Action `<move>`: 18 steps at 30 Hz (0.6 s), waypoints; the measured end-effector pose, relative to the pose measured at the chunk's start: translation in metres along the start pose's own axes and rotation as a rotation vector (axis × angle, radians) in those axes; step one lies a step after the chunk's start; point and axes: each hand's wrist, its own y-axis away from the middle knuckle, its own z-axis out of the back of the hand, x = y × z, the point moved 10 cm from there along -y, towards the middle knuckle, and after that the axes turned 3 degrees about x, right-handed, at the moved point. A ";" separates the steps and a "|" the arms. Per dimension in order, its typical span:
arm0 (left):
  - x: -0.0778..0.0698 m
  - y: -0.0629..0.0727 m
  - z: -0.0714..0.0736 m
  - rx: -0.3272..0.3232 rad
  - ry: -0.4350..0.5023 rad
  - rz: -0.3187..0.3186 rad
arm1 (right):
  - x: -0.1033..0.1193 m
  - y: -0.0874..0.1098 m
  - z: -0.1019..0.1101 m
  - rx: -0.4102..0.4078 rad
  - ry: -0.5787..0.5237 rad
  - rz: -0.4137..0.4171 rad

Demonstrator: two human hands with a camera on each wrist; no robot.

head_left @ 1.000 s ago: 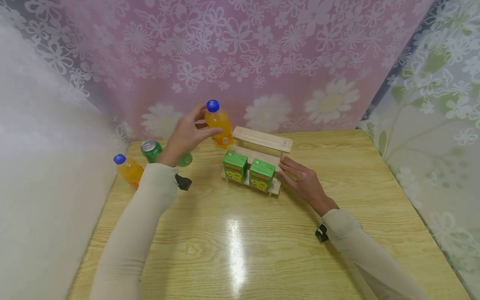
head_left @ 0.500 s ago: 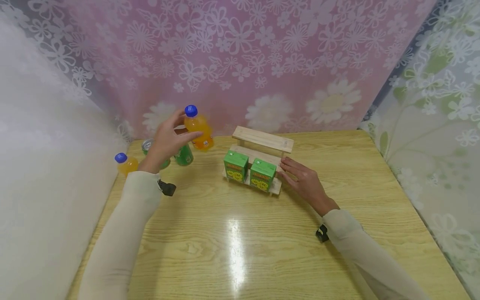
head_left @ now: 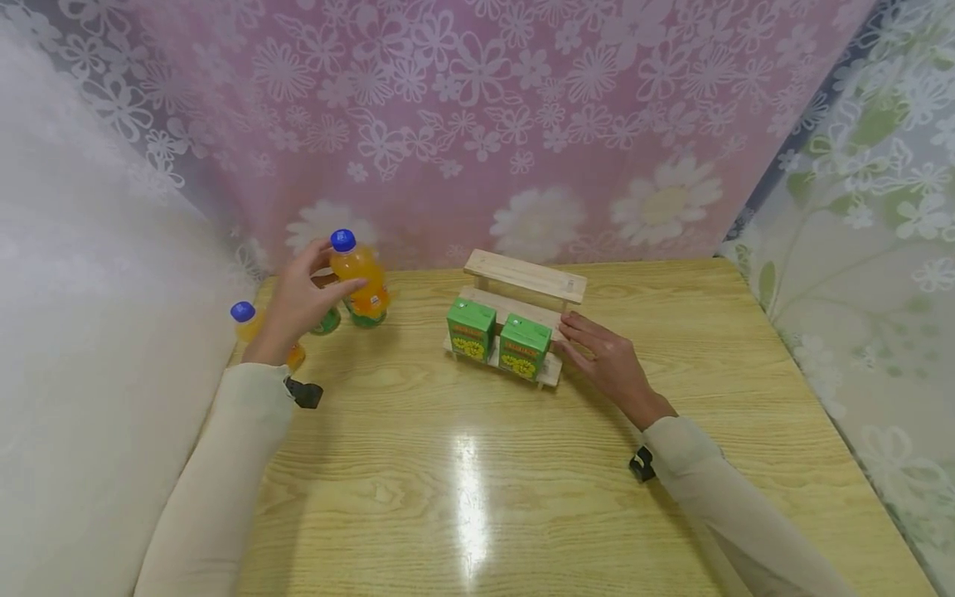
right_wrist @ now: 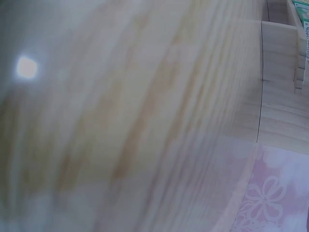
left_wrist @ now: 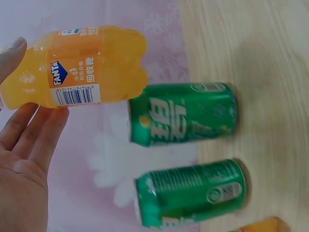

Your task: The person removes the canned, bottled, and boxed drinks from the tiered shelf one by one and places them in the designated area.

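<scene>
My left hand (head_left: pixel 294 303) holds an orange Fanta bottle (head_left: pixel 360 272) with a blue cap, thumb on one side and fingers on the other. In the left wrist view the bottle (left_wrist: pixel 101 65) is raised, its base level with the top of a green soda can (left_wrist: pixel 188 116). A second green can (left_wrist: pixel 193 193) stands beside that one. My right hand (head_left: pixel 608 365) rests its fingertips on the right end of a small stepped wooden shelf (head_left: pixel 525 276). Two green drink cartons (head_left: pixel 472 332) stand on the shelf's lowest step.
Another orange bottle (head_left: pixel 246 330) with a blue cap stands at the table's left, partly behind my left wrist. A pink flowered curtain (head_left: pixel 462 124) hangs along the back edge of the wooden table (head_left: pixel 403 497). Pale walls or cloths close in both sides.
My left hand has carried the orange bottle leftward and lower, away from the shelf to in front of the green cans. My right hand stays at the shelf's end.
</scene>
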 end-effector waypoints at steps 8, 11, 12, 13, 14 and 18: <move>0.022 0.015 0.012 -0.034 -0.045 0.071 | -0.003 0.002 -0.002 0.001 -0.005 -0.009; 0.028 0.019 0.014 -0.038 -0.042 0.070 | -0.004 0.002 -0.002 0.001 -0.007 -0.013; 0.031 0.020 0.015 -0.039 -0.042 0.068 | -0.004 0.002 -0.003 0.001 -0.007 -0.013; 0.033 0.021 0.015 -0.039 -0.044 0.063 | -0.004 0.003 -0.003 0.002 -0.007 -0.012; 0.036 0.022 0.015 -0.039 -0.050 0.065 | -0.004 0.002 -0.003 0.003 -0.006 -0.011; 0.045 0.027 0.015 -0.054 -0.082 0.057 | -0.005 0.002 -0.004 0.003 -0.007 -0.010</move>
